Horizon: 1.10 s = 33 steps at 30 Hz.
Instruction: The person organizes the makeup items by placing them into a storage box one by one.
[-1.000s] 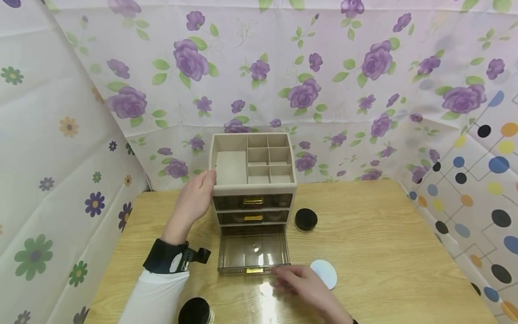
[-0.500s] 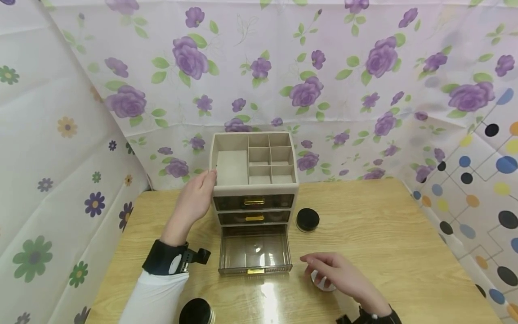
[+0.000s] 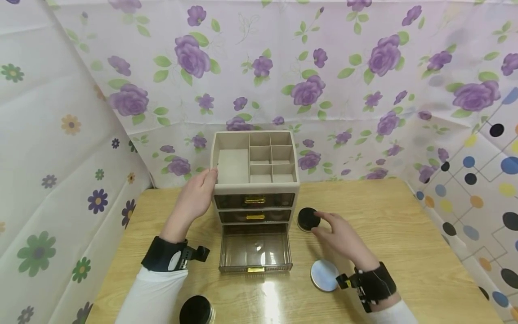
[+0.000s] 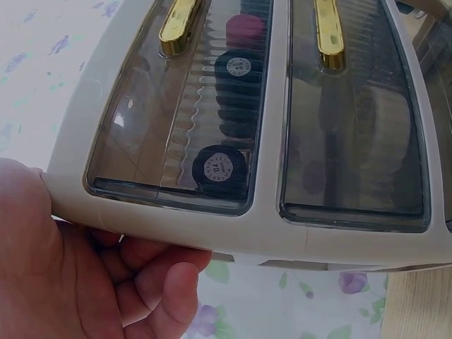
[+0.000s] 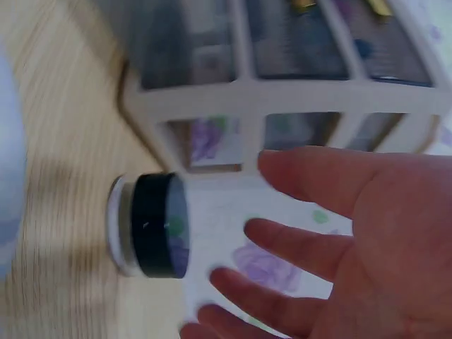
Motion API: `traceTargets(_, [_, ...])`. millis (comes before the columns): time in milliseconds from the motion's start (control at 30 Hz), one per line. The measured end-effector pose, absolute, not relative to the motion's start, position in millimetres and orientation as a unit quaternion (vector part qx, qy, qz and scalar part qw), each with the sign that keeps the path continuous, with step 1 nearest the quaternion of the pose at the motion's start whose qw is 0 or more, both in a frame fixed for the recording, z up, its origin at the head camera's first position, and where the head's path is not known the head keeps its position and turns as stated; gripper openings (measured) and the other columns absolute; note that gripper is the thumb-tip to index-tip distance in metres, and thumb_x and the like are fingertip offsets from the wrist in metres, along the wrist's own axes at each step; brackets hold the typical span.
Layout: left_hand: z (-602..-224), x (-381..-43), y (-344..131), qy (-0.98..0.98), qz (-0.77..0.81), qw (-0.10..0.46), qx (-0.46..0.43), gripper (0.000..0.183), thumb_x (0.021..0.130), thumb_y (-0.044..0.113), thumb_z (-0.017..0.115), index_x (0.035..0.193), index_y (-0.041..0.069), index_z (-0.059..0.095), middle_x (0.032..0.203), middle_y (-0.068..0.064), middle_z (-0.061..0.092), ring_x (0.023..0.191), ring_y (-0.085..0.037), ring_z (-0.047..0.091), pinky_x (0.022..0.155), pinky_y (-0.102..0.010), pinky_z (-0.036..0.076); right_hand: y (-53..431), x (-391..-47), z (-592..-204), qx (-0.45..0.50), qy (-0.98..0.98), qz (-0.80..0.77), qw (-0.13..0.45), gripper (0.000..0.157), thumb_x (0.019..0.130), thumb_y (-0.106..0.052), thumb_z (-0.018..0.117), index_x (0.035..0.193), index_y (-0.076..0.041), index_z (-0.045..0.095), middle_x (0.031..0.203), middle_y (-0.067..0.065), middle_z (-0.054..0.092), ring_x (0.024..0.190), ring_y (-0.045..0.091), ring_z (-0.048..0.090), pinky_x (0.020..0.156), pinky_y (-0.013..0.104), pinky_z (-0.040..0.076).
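A cream desktop organizer [image 3: 259,186] stands near the back of the table, its bottom smoky drawer [image 3: 256,245] pulled out with nothing in it. My left hand [image 3: 195,195] grips the organizer's left side, thumb at the top edge and fingers bent behind the wall. Beside the organizer on the right is a small round jar [image 3: 307,218] with a black lid. At that jar my right hand [image 3: 341,234] reaches in with fingers spread, the fingertips right by the lid. In the right wrist view, the fingers extend past the black-lidded jar [image 5: 159,224] without closing round it.
A pale round disc [image 3: 324,275] lies right of the drawer. Another black-lidded jar [image 3: 196,310] stands at the front edge. Through the upper drawer fronts show round dark caps [image 4: 219,167] and a pink item [image 4: 246,30]. Floral cloth [image 3: 259,94] hangs behind the wooden table.
My right hand has left the pulled-out drawer's front, passed over the pale disc and moved back to the black-lidded jar. My left hand keeps its hold on the organizer.
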State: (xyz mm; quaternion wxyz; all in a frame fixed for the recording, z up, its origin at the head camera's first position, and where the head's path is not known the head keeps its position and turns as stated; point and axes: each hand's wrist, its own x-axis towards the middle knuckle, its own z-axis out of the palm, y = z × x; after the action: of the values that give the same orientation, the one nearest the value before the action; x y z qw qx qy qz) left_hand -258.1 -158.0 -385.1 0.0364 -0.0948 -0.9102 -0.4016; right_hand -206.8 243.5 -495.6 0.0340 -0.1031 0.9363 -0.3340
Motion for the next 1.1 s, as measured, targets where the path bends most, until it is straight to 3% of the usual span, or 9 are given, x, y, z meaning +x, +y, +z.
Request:
traceTargets(100, [-385.2, -259.0, -158.3, -0.91, -0.403, 0.035, -0.095, 0.054, 0.116, 0.049, 0.023, 0.093, 0.009, 0.05, 0.088, -0.016, 0.05, 0.085, -0.035, 0.052, 0.08, -0.049, 0.044, 239.9, -221.3, -500.6, -0.119, 0.951, -0.284, 0.026, 0.071, 0.1, -0.025, 0.078, 0.16, -0.003, 0.046, 0.155, 0.036, 0.045, 0.138, 0.058, 0.047, 0.108, 0.071, 0.042])
traceTargets(300, [-384.8, -257.8, -161.2, -0.91, -0.405, 0.024, -0.086, 0.059, 0.116, 0.051, 0.022, 0.106, 0.006, 0.058, 0.105, -0.019, 0.06, 0.102, -0.039, 0.059, 0.092, -0.058, 0.048, 229.6, -248.7, -513.7, -0.168, 0.955, -0.233, 0.075, 0.091, 0.091, -0.021, 0.087, 0.166, -0.011, 0.038, 0.164, 0.038, 0.028, 0.141, 0.063, 0.04, 0.106, 0.072, 0.043])
traceTargets(433, [-387.4, -257.2, -160.9, -0.912, -0.401, 0.022, -0.086, 0.058, 0.116, 0.052, 0.021, 0.101, 0.008, 0.056, 0.099, -0.017, 0.057, 0.098, -0.037, 0.057, 0.089, -0.055, 0.047, 223.9, -257.3, -524.6, -0.187, 0.957, -0.201, 0.09, 0.084, 0.089, -0.017, 0.087, 0.162, -0.011, 0.046, 0.157, 0.036, 0.04, 0.131, 0.056, 0.054, 0.104, 0.066, 0.049])
traceTargets(567, [-388.0, -257.2, -160.0, -0.911, -0.402, 0.022, -0.089, 0.057, 0.116, 0.052, 0.021, 0.098, 0.008, 0.054, 0.097, -0.018, 0.056, 0.098, -0.038, 0.057, 0.088, -0.054, 0.046, 221.7, -262.2, -534.2, -0.193, 0.964, -0.173, 0.059, 0.068, 0.09, -0.016, 0.086, 0.151, -0.014, 0.058, 0.14, 0.029, 0.054, 0.111, 0.043, 0.067, 0.092, 0.056, 0.058])
traceTargets(667, [-387.0, -257.2, -160.1, -0.91, -0.404, 0.029, -0.093, 0.058, 0.116, 0.052, 0.022, 0.1, 0.008, 0.055, 0.098, -0.018, 0.057, 0.096, -0.036, 0.058, 0.086, -0.053, 0.047, 221.3, -264.5, -536.5, -0.19, 0.966, -0.168, 0.039, 0.062, 0.088, -0.018, 0.088, 0.145, -0.016, 0.063, 0.129, 0.025, 0.06, 0.099, 0.037, 0.069, 0.084, 0.054, 0.059])
traceTargets(900, [-385.9, -259.0, -158.4, -0.905, -0.411, 0.031, -0.104, 0.055, 0.117, 0.051, 0.021, 0.09, 0.01, 0.047, 0.08, -0.012, 0.044, 0.071, -0.03, 0.043, 0.068, -0.042, 0.04, 222.1, -264.1, -534.5, -0.169, 0.97, -0.173, 0.027, 0.062, 0.081, -0.02, 0.093, 0.138, -0.018, 0.069, 0.116, 0.017, 0.065, 0.09, 0.033, 0.068, 0.08, 0.054, 0.058])
traceTargets(1100, [-385.5, -258.9, -158.9, -0.908, -0.406, 0.028, -0.097, 0.055, 0.116, 0.052, 0.021, 0.092, 0.01, 0.048, 0.086, -0.013, 0.047, 0.089, -0.034, 0.053, 0.081, -0.048, 0.043, 220.8, -261.5, -535.2, -0.163, 0.972, -0.167, 0.018, 0.061, 0.08, -0.022, 0.092, 0.136, -0.018, 0.069, 0.11, 0.016, 0.066, 0.088, 0.032, 0.067, 0.08, 0.054, 0.058])
